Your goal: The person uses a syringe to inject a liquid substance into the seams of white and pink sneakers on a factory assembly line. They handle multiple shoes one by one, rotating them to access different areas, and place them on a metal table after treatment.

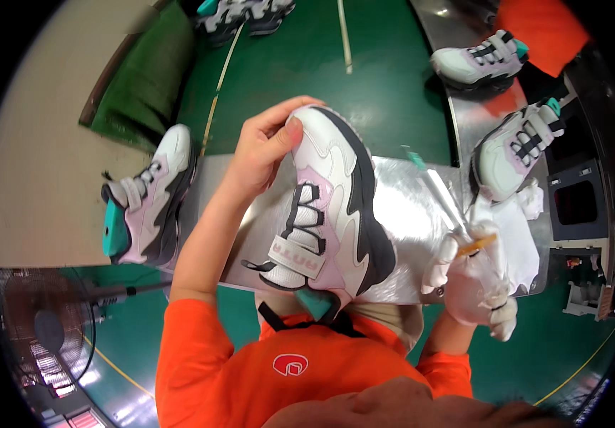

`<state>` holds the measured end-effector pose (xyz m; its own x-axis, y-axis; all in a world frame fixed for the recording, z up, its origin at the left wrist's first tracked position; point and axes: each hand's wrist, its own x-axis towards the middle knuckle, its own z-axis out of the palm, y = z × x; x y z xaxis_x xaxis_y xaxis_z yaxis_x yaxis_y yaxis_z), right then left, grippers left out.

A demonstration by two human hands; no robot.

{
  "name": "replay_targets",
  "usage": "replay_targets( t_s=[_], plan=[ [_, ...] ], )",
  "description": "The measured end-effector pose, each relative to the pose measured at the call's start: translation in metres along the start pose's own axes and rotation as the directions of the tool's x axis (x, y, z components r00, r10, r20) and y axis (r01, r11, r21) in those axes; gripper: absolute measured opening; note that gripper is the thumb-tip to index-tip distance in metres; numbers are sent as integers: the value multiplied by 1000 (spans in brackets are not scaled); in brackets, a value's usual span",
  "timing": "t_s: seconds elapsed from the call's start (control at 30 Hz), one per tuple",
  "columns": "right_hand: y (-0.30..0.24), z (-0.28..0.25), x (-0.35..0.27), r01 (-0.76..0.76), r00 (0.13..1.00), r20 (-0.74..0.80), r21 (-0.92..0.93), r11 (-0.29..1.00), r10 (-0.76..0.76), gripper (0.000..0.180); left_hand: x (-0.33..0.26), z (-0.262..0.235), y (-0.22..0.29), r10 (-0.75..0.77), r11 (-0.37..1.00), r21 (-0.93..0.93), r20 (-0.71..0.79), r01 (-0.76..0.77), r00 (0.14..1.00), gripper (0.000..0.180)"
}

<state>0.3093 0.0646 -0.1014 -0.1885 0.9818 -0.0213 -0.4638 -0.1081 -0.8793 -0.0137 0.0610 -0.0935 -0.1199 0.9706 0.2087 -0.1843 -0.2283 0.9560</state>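
A white and pale-lilac sneaker (343,207) with a black sole edge, black laces and a strap is held toe-up in front of me. My bare left hand (263,150) grips it by the toe, thumb on top and fingers behind. The heel, with teal showing inside, is down near my waist. My right hand (473,282), in a white glove, is closed round a clear syringe (444,196) with a teal tip and an amber piece at its rear. That tip points away from me and stands apart from the sneaker.
A metal worktop (418,207) lies beneath. Another sneaker (156,203) stands left, by a beige surface (43,178). On the right are a sneaker (511,153), a farther sneaker (480,63) and white cloth (511,239). A fan (51,329) stands lower left. More shoes (240,18) are at the back.
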Motion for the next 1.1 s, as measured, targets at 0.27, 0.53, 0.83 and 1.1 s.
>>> replay_targets(
  t_s=[0.27, 0.53, 0.83, 1.1],
  plan=[
    [33, -109, -38, 251, 907, -52, -729, 636, -418, 110, 210, -48, 4, 120, 943, 331, -390, 18, 913, 34],
    [78, -139, -55, 23, 882, -304, -735, 678, -360, 108, 392, -99, -162, -133, 907, 158, -772, 390, 622, 74],
    [45, -110, -56, -151, 875, -474, -457, 876, -97, 107, 347, 75, -97, -92, 392, 898, 253, -198, 963, 58],
    [17, -100, -35, 103, 935, -97, -846, 523, -341, 103, 353, 174, -135, -50, 400, 869, 339, -292, 940, 103]
  ],
)
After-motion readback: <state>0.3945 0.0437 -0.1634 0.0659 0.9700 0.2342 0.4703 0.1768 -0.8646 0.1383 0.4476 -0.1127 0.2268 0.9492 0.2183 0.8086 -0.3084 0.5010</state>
